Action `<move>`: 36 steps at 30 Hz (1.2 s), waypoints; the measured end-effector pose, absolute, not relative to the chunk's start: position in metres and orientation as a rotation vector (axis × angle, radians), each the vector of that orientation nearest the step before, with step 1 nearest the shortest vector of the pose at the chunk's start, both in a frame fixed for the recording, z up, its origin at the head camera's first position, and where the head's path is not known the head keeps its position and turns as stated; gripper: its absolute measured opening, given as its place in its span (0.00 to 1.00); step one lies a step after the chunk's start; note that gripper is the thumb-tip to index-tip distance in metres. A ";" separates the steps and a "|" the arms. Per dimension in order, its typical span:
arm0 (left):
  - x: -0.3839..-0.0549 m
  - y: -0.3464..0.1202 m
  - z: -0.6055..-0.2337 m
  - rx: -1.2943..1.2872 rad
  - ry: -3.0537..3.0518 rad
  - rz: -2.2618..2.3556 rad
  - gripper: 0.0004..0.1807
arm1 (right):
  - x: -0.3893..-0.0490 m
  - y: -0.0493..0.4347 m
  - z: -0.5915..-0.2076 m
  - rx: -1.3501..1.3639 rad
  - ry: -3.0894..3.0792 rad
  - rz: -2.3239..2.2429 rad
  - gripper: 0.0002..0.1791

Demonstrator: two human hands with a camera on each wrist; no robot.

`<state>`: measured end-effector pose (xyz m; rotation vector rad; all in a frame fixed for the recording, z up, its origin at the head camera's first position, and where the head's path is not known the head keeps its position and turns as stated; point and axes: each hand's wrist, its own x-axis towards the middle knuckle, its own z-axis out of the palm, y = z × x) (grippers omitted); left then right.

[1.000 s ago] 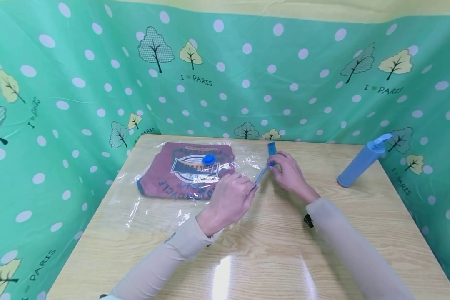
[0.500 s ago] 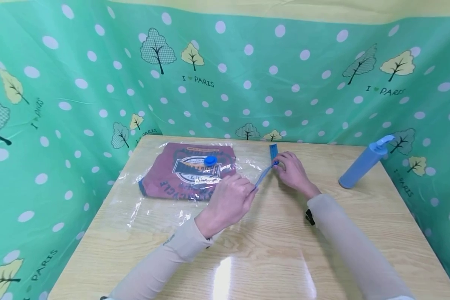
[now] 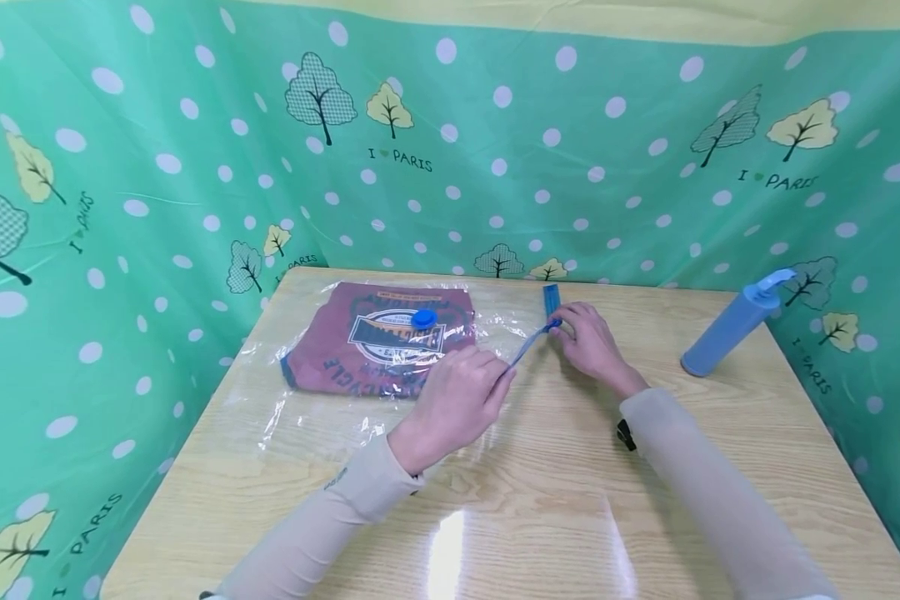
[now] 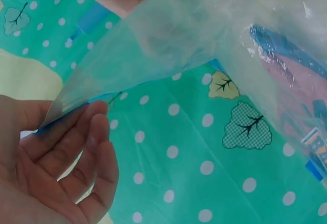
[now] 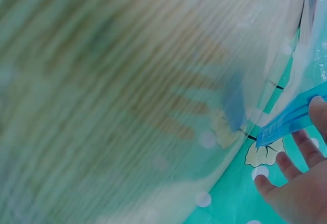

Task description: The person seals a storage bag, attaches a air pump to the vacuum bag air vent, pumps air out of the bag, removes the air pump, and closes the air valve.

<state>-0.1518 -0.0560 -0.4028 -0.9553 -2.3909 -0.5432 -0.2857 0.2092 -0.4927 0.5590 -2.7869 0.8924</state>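
One clear plastic bag [image 3: 506,321] lies across the left half of my desk [image 3: 570,500], its long axis running left to right and its blue-edged side facing right. Inside it, at the left, is a maroon printed cloth [image 3: 375,367], also longer from side to side; a dark blue corner shows at its near left, and the lettering is upside down to me. A round blue cap [image 3: 423,318] sits on the plastic above the print.

My left hand [image 3: 457,396] comes next, pinching the near end of the bag's blue edge strip [image 3: 528,346] between thumb and forefinger, the other fingers loosely bent. From there the strip's long axis slants away and to the right, lifted off the desk.

My right hand [image 3: 588,342] pinches the same strip farther along, thumb over it and fingers beneath. Beyond these fingers a flat blue end [image 3: 552,300] points toward the polka-dot curtain [image 3: 420,200] at the back.

Well apart from both hands, toward the right side of the desk, is a blue pump bottle [image 3: 731,333] with its spout pointing right.
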 end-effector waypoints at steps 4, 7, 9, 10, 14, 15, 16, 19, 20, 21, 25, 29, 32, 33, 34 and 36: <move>-0.152 -0.056 -0.401 -0.954 -2.385 -0.523 0.09 | -0.288 0.207 -0.493 0.549 -2.778 0.894 0.08; -0.153 -0.056 -0.400 -0.961 -2.369 -0.507 0.07 | -0.291 0.206 -0.492 0.554 -2.766 0.885 0.08; -0.153 -0.056 -0.399 -0.966 -2.359 -0.503 0.06 | -0.293 0.204 -0.492 0.558 -2.761 0.876 0.08; -0.153 -0.056 -0.399 -0.967 -2.355 -0.503 0.05 | -0.294 0.204 -0.492 0.555 -2.762 0.874 0.08; -0.152 -0.056 -0.399 -0.970 -2.348 -0.505 0.05 | -0.298 0.204 -0.493 0.536 -2.780 0.868 0.08; -0.152 -0.056 -0.399 -0.971 -2.346 -0.504 0.05 | -0.299 0.204 -0.494 0.532 -2.787 0.865 0.08; -0.151 -0.056 -0.398 -0.973 -2.344 -0.504 0.05 | -0.300 0.204 -0.494 0.534 -2.788 0.863 0.08; -0.150 -0.056 -0.397 -0.979 -2.335 -0.509 0.05 | -0.304 0.206 -0.495 0.526 -2.797 0.854 0.09; -0.150 -0.056 -0.397 -0.981 -2.332 -0.512 0.05 | -0.305 0.206 -0.495 0.523 -2.802 0.850 0.09; -0.149 -0.056 -0.396 -0.982 -2.329 -0.515 0.04 | -0.306 0.207 -0.495 0.519 -2.808 0.847 0.09; -0.148 -0.056 -0.394 -0.982 -2.322 -0.523 0.04 | -0.312 0.209 -0.496 0.495 -2.836 0.845 0.09; -0.147 -0.056 -0.393 -0.986 -2.320 -0.531 0.03 | -0.316 0.210 -0.496 0.487 -2.853 0.837 0.10; -0.146 -0.056 -0.392 -0.989 -2.320 -0.537 0.03 | -0.316 0.211 -0.496 0.478 -2.866 0.836 0.10; -0.146 -0.056 -0.392 -0.989 -2.319 -0.539 0.03 | -0.317 0.212 -0.496 0.475 -2.871 0.836 0.11; -0.146 -0.056 -0.391 -0.989 -2.319 -0.541 0.03 | -0.317 0.212 -0.495 0.470 -2.876 0.840 0.11; -0.145 -0.056 -0.390 -0.988 -2.316 -0.547 0.03 | -0.319 0.213 -0.496 0.461 -2.885 0.845 0.11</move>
